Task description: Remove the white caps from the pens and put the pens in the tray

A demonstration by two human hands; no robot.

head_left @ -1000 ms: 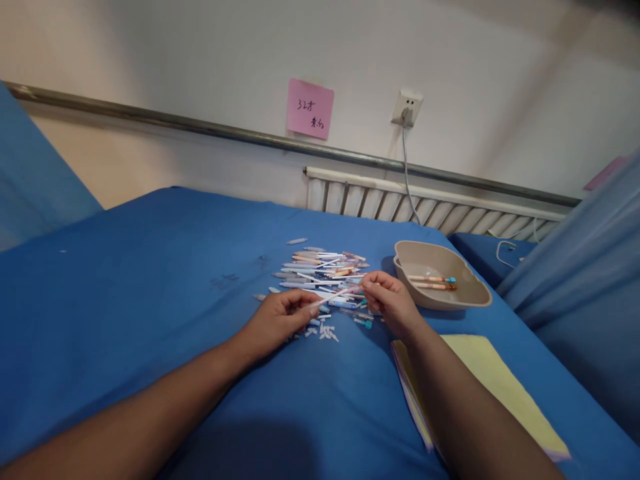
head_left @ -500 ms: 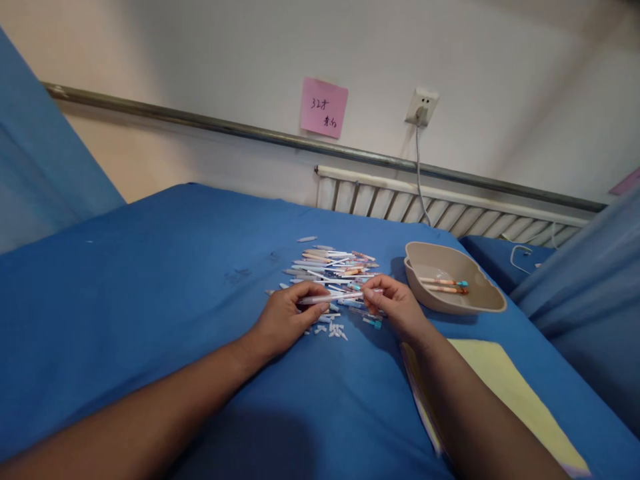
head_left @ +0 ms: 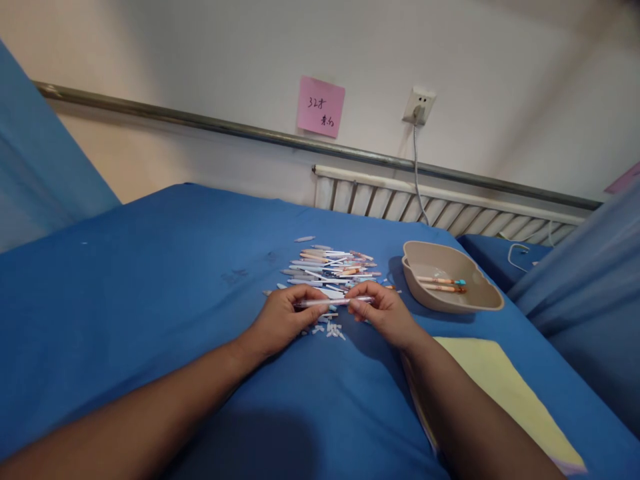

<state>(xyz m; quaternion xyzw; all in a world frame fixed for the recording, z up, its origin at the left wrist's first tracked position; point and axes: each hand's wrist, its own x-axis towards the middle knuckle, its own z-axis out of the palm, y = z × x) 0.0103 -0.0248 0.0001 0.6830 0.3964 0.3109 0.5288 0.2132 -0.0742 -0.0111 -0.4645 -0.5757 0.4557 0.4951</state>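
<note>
Both hands hold one pale pen [head_left: 334, 302] level between them, just above the blue cloth. My left hand [head_left: 284, 320] pinches its left end and my right hand [head_left: 381, 313] pinches its right end. Behind the pen lies a loose pile of pens and pen parts [head_left: 330, 267]. Several small white caps [head_left: 330, 329] lie scattered on the cloth below the pen.
A beige tray [head_left: 480, 301] with two orange pens [head_left: 443, 284] stands to the right of the pile. Yellow paper [head_left: 505, 393] lies under my right forearm. A blue cloth [head_left: 150, 300] covers the table. Behind are a radiator [head_left: 440, 207], a wall socket [head_left: 419, 107] and a pink note [head_left: 321, 107].
The pen went from slanted in my hands to level, with both hands drawn slightly closer and lower. The camera view shifted a little.
</note>
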